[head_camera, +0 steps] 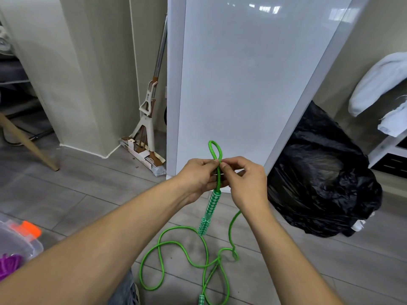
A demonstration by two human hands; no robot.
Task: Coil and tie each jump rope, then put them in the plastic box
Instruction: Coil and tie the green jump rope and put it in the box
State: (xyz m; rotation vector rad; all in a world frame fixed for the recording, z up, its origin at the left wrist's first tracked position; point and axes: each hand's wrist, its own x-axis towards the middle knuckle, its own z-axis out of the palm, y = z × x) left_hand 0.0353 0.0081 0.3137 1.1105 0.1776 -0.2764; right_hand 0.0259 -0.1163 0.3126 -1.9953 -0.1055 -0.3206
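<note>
Pinching green jump rope (218, 178) two-handed.

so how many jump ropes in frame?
2. The green jump rope is pinched by the left hand and right hand, its slack lying on the floor. A purple jump rope sits in the plastic box at lower left, mostly cropped; more may be hidden there.

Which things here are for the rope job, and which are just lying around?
For the job:
- green rope, pinched by left hand and right hand
- box
- purple rope, seemingly inside it

Just lying about:
- mop
- black bag
- white cloth
- chair leg
</note>
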